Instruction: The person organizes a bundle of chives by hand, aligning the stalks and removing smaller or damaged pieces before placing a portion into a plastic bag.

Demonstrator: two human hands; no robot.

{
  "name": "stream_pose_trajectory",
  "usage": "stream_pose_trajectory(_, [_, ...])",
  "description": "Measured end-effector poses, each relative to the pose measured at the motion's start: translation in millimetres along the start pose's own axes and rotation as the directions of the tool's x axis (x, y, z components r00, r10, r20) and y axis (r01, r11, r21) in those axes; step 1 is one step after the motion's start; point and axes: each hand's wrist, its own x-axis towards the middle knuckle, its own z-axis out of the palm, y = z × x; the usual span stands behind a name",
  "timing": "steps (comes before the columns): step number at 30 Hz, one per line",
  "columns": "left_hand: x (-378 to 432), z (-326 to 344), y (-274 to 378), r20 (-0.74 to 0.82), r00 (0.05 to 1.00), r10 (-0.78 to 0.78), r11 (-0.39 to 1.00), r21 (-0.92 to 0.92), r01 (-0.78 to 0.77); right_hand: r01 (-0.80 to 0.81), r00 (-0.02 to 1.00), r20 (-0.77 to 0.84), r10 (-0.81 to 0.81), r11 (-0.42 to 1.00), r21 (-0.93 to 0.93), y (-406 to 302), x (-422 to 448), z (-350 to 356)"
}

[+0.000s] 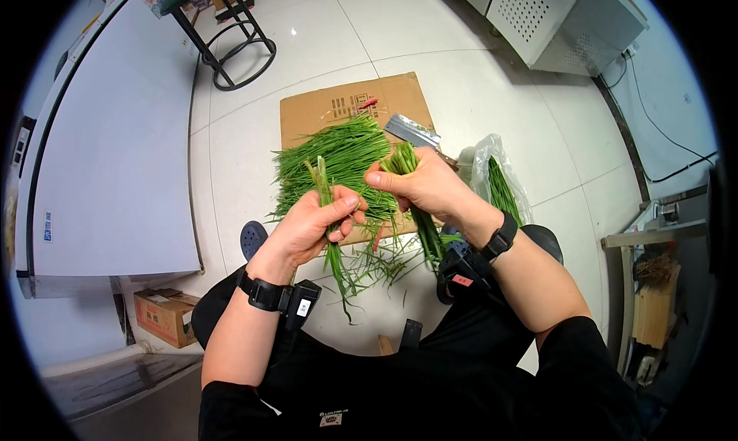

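My left hand [326,219] is closed round a thin bunch of green stalks [324,196], probably Chinese chives, whose ends hang below the fist. In my right hand [421,181] is a thicker bunch of the same stalks [402,160], its cut ends up and its leaves pointing down. Beyond both hands a wide pile of green stalks [334,153] lies on a flattened cardboard sheet [300,112]. A cleaver [410,130] rests at the sheet's right side, its handle partly hidden by my right hand. Red strips [369,103] lie above the pile.
Loose trimmings [386,262] litter the tiled floor between my feet. A clear plastic bag [490,164] holding more green stalks stands at the right. A white appliance [121,135] and a cardboard box [167,317] are at the left, a round stool [236,43] at the upper left.
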Motion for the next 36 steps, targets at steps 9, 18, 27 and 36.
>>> stream_pose_trajectory(9, [-3, 6, 3, 0.064, 0.998, 0.011, 0.987, -0.158, -0.001, 0.009, 0.999, 0.042, -0.024, 0.942, 0.335, 0, 6, -9])
stream_pose_trajectory(18, [3, -1, -5, 0.086, 0.996, -0.027, 0.997, -0.076, 0.034, -0.019, 0.998, 0.064, -0.004, 0.934, 0.358, 4, 8, -17])
stream_pose_trajectory(27, [10, 12, -10, -0.168, 0.986, 0.016, 0.987, 0.163, 0.012, 0.202, 0.977, -0.039, -0.207, 0.972, -0.117, 3, -3, 11])
stream_pose_trajectory(36, [10, 29, -3, -0.053, 0.999, 0.005, 0.961, 0.276, 0.01, 0.225, 0.972, -0.065, -0.228, 0.973, -0.046, 29, 7, 20])
